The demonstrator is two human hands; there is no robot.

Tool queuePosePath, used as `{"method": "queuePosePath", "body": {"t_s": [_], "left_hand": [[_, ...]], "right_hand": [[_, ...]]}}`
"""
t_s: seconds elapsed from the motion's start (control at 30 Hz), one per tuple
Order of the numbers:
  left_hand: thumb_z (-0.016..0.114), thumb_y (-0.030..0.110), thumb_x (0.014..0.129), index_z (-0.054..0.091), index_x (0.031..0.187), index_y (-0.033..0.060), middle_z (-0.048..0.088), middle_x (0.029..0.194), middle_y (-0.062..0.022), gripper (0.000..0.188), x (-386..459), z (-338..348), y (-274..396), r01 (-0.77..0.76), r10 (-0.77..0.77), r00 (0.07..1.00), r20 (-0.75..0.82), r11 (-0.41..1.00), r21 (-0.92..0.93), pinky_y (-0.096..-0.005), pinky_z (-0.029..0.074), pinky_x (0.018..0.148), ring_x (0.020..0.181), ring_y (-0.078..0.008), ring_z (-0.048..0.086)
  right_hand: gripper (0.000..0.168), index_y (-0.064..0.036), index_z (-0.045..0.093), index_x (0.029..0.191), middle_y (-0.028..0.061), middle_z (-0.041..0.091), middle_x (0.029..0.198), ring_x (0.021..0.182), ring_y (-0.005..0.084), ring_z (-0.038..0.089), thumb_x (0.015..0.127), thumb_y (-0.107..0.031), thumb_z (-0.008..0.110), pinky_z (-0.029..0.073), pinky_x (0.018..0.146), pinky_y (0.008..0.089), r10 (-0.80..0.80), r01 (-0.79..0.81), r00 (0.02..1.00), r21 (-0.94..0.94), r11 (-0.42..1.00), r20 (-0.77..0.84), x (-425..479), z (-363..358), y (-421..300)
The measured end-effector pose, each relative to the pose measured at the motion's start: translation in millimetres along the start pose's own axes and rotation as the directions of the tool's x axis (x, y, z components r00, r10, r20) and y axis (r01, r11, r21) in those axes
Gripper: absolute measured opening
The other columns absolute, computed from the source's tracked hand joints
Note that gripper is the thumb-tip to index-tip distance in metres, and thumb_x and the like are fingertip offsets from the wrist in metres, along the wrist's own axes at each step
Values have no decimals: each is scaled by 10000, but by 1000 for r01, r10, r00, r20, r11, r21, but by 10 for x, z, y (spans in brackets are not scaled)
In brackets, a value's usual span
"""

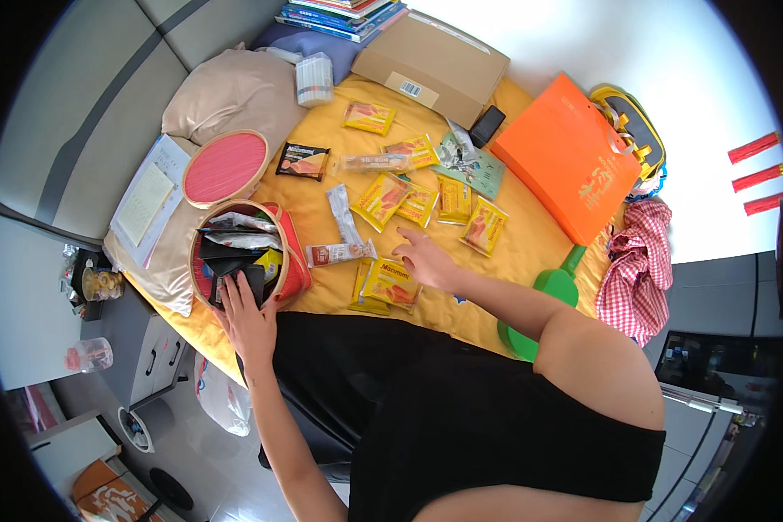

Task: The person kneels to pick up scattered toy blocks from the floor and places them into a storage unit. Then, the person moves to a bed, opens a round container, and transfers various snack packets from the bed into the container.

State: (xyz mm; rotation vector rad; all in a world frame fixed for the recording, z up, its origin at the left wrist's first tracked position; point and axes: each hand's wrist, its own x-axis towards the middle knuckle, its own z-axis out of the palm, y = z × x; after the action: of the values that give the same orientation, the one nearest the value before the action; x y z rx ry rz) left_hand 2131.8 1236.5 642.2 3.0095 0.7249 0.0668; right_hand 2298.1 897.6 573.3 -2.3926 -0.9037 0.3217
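Note:
My left hand [245,320] rests at the near rim of a round red basket [295,251], its fingers on a black packet [256,282] inside. Other black, silver and yellow packets fill the basket, whose pink round lid [225,168] leans just behind it. Over the yellow bedspread my right hand [425,260] reaches with fingers apart, holding nothing. It is close above a yellow Macimimi snack packet [391,282]. Several more yellow packets lie beyond it, with a black Macimimi packet [302,161] to the left. Wrapped bars [341,253] lie between the basket and my right hand.
At the back stand a cardboard box [434,62], a stack of books [339,19] and a case of white pens [314,79]. To the right are an orange paper bag [568,163], a green plastic object [556,287] and a checked cloth [639,267]. Papers [147,202] lie left.

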Motion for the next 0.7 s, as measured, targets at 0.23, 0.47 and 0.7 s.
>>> {"method": "queuePosePath", "body": {"t_s": [0.23, 0.47, 0.7], "left_hand": [[437, 458, 1025, 265, 1574, 223, 281, 1616, -95, 621, 186, 45, -307, 53, -72, 982, 175, 992, 112, -648, 168, 1165, 1484, -362, 249], [587, 394, 957, 332, 1547, 157, 272, 1603, -165, 685, 163, 221, -426, 23, -22, 1000, 11, 994, -103, -621, 182, 1171, 1483, -389, 228], [670, 152, 908, 407, 1500, 102, 286, 1586, -185, 650, -108, -6, -82, 7, -175, 953, -249, 831, -556, -515, 287, 1160, 1456, -395, 280]], "right_hand": [[313, -103, 671, 1147, 246, 538, 1362, 1175, 422, 571, 847, -60, 594, 491, 973, 465, 94, -103, 972, -29, 994, -215, 190, -173, 741], [527, 27, 567, 1284, 248, 606, 1275, 1131, 407, 608, 850, -241, 699, 479, 979, 478, 861, -879, 214, 294, 376, -461, 521, -517, 2366], [272, 11, 626, 1059, 114, 669, 1054, 897, 262, 675, 922, -216, 685, 590, 701, 411, 964, -698, 239, 670, 252, -114, 506, -657, 2757]]}}
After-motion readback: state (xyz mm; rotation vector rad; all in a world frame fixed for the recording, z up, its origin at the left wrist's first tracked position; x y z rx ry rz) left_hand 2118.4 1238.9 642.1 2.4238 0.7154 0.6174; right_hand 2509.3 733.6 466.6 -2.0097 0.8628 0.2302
